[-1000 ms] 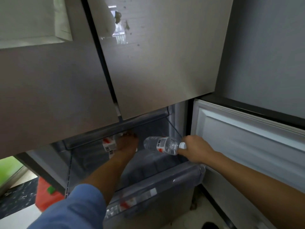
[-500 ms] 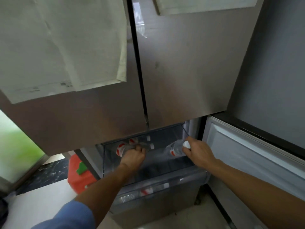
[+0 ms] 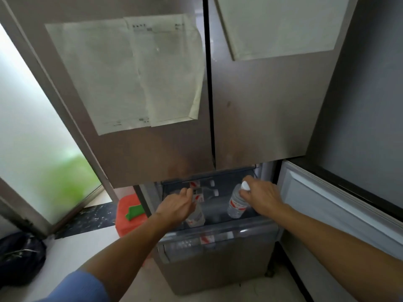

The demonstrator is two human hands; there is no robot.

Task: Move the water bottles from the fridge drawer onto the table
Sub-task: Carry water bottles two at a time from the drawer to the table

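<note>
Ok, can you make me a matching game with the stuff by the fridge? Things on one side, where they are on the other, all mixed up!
Things:
1. right hand
2. sheets of paper
3. red container
4. dark bag

Places:
A. on the floor, far left
B. stuck on the fridge door
C. on the floor beside the fridge, with something green on it
D. gripping the top of a water bottle

Pairs: 1-D, 2-B, 3-C, 4-A.
</note>
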